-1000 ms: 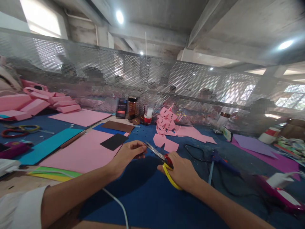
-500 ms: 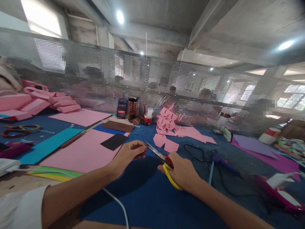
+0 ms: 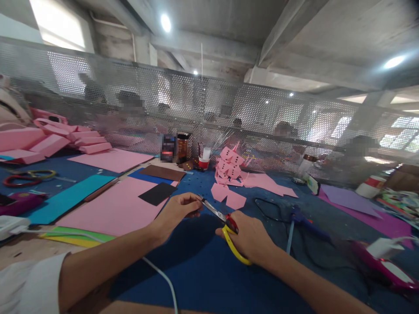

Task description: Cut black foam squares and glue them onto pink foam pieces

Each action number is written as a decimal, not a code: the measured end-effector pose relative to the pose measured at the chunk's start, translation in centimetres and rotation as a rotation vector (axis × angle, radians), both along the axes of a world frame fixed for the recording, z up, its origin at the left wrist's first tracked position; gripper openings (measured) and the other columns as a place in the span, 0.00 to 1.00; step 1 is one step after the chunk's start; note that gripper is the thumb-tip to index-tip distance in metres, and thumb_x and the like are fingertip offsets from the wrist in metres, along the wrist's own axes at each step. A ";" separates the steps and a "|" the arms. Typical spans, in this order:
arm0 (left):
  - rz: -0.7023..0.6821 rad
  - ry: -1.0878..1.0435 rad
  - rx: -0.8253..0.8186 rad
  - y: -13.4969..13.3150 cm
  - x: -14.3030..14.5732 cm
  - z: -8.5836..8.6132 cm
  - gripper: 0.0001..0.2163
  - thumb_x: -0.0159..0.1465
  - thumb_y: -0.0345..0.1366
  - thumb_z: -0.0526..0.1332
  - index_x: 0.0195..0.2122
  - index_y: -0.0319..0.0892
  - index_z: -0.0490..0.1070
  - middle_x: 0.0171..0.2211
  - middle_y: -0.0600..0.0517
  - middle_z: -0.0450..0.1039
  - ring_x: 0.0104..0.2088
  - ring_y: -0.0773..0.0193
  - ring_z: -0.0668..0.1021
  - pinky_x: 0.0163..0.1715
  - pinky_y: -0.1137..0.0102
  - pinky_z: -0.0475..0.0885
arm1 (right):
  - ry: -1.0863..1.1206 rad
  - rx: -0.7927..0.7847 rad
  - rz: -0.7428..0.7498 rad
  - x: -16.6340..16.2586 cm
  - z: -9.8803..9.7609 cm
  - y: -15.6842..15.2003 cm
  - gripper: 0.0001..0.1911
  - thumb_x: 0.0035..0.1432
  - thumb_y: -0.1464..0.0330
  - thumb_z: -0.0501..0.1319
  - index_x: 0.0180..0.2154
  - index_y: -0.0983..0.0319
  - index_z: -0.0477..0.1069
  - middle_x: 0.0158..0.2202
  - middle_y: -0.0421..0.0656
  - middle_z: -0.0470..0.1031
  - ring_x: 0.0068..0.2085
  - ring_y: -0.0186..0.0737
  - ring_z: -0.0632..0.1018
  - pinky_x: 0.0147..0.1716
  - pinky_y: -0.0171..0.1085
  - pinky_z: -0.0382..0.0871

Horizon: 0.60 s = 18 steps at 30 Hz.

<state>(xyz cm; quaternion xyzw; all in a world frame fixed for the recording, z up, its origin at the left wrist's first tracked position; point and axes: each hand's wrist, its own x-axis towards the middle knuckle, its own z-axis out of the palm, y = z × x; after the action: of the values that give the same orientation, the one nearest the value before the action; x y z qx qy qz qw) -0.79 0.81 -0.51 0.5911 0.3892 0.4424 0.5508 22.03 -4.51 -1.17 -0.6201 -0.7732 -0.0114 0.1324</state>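
My right hand (image 3: 252,237) grips scissors (image 3: 225,226) with yellow and red handles, blades pointing up-left. The blade tips meet the fingertips of my left hand (image 3: 178,209), which is pinched closed on something too small to make out. Both hands hover over the dark blue table cover (image 3: 203,270). A large pink sheet (image 3: 114,207) with a small black rectangle (image 3: 157,193) on it lies just left of my left hand.
Pink cut pieces (image 3: 229,170) are piled behind the hands, near jars (image 3: 181,147) and a red cup (image 3: 203,162). A glue gun (image 3: 301,218) with cable lies right. Purple paper (image 3: 353,201), teal sheet (image 3: 65,198), other scissors (image 3: 26,176) and a perforated metal screen (image 3: 209,113) surround; people sit beyond.
The scissor blades have closed a little toward my left fingertips. My right hand has shifted slightly; the rest of the table is unchanged.
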 end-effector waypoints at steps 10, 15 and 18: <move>0.001 0.014 0.007 -0.1 0.1 0.1 0.09 0.57 0.41 0.65 0.34 0.41 0.75 0.32 0.52 0.74 0.31 0.65 0.74 0.35 0.70 0.69 | -0.052 0.019 -0.007 0.0 0.1 -0.1 0.25 0.59 0.43 0.55 0.31 0.59 0.66 0.28 0.39 0.75 0.31 0.42 0.78 0.25 0.36 0.49; 0.003 0.017 0.016 -0.1 0.0 0.1 0.10 0.56 0.42 0.65 0.33 0.41 0.75 0.32 0.52 0.75 0.31 0.64 0.75 0.35 0.70 0.70 | -0.053 0.007 -0.012 0.1 0.0 0.0 0.25 0.59 0.43 0.55 0.32 0.59 0.66 0.28 0.39 0.74 0.31 0.42 0.78 0.25 0.36 0.49; -0.004 0.019 0.015 -0.1 -0.1 0.0 0.10 0.57 0.42 0.65 0.32 0.41 0.75 0.32 0.52 0.74 0.32 0.64 0.75 0.35 0.70 0.69 | -0.054 0.009 -0.019 0.1 0.0 0.1 0.25 0.59 0.43 0.55 0.31 0.59 0.66 0.27 0.39 0.74 0.31 0.43 0.78 0.25 0.36 0.49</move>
<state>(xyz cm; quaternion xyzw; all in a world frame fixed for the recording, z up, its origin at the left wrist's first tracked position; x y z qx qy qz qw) -0.85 0.75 -0.51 0.6002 0.3897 0.4387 0.5435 22.09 -4.45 -1.19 -0.6263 -0.7704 -0.0328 0.1143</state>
